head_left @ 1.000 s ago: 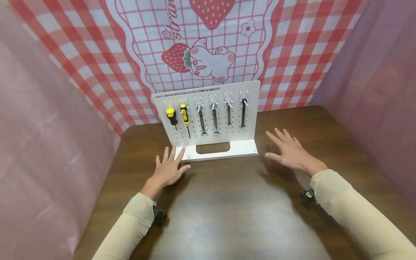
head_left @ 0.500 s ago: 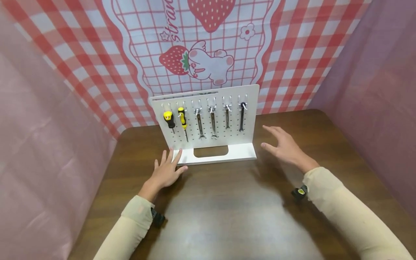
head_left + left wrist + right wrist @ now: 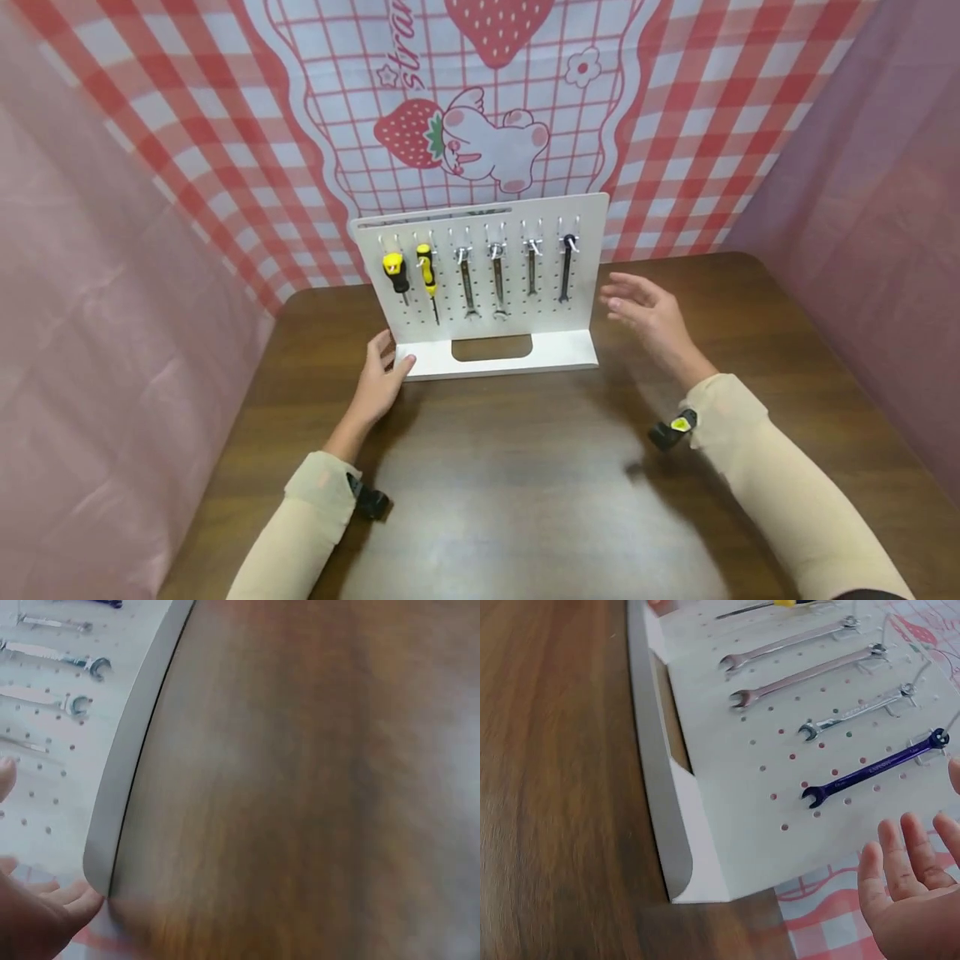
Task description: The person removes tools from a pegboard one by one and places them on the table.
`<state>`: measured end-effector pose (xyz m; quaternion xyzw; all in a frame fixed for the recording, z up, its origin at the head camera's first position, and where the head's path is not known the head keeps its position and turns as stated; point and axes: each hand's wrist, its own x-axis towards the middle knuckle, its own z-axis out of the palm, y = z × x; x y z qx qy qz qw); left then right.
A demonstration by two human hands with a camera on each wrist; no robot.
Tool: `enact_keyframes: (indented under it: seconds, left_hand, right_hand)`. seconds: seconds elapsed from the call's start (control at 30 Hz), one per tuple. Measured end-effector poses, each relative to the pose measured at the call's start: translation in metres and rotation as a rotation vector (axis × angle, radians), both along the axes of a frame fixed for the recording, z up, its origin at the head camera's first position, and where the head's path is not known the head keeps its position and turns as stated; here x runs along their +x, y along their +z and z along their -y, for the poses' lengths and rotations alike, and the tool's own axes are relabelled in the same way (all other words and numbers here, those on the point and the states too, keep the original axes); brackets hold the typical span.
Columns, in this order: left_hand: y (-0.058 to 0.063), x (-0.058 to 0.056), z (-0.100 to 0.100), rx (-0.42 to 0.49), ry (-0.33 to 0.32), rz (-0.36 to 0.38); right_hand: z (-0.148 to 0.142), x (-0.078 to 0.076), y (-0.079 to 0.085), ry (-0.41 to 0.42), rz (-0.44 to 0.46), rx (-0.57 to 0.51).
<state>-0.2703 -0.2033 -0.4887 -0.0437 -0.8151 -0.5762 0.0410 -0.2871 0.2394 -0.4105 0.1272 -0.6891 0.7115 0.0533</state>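
Along the left side of the brown wood-grain table (image 3: pixel 487 450), a pale pink hanging cloth (image 3: pixel 97 292) is closing off my space, and a small black camera (image 3: pixel 370 500) is jutting from the cuff of my cream sleeve (image 3: pixel 288 533). My left hand (image 3: pixel 379 383) is bending round the left end of the white perforated pegboard stand (image 3: pixel 551 319), thumb over the base's front and fingers at its side edge; the grip is narrow, though how firmly it is pressing I cannot tell. The stand is standing upright toward the table's back, a red-and-white gingham cloth with strawberries (image 3: pixel 675 142) hanging right behind it. Across its face, white hooks are bearing a stubby yellow-and-black screwdriver (image 3: pixel 395 272), a slim yellow-and-black screwdriver (image 3: pixel 427 268), two longer silver metal wrenches (image 3: pixel 468 287), a shorter silver metal wrench (image 3: pixel 532 271) and a dark blue metal wrench (image 3: pixel 567 271), all crowding the front. My right hand (image 3: pixel 658 321) is hovering just beside the stand's right edge, apart from it, fingers loosely bent and its grip wide. Beyond, a mauve-pink cloth (image 3: pixel 862 250) is bounding the right side.
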Motion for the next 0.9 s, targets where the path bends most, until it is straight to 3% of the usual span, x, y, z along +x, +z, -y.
enact_keyframes:
  seconds: [0.17, 0.27, 0.37, 0.5, 0.7, 0.9]
  left_hand:
    - [-0.001, -0.009, 0.000, 0.242, 0.143, 0.025]
    - [-0.002, -0.015, -0.001, 0.321, 0.192, 0.028]
    - [-0.003, -0.019, -0.004, 0.368, 0.202, 0.013]
    - [-0.003, -0.023, -0.011, 0.391, 0.216, 0.002]
    - [-0.005, -0.028, -0.023, 0.405, 0.281, -0.040]
    - [-0.011, -0.039, -0.031, 0.323, 0.272, -0.135]
  right_hand:
    - [0.000, -0.005, 0.000, 0.041, 0.083, -0.164]
    - [0.003, -0.009, -0.001, 0.014, 0.077, -0.128]
    - [0.009, -0.014, -0.002, -0.049, 0.052, 0.002]
    - [0.018, -0.019, -0.002, -0.092, 0.038, 0.128]
    - [0.029, -0.027, 0.001, -0.088, 0.049, 0.118]
    - [0.034, -0.035, 0.002, -0.104, 0.063, 0.125]
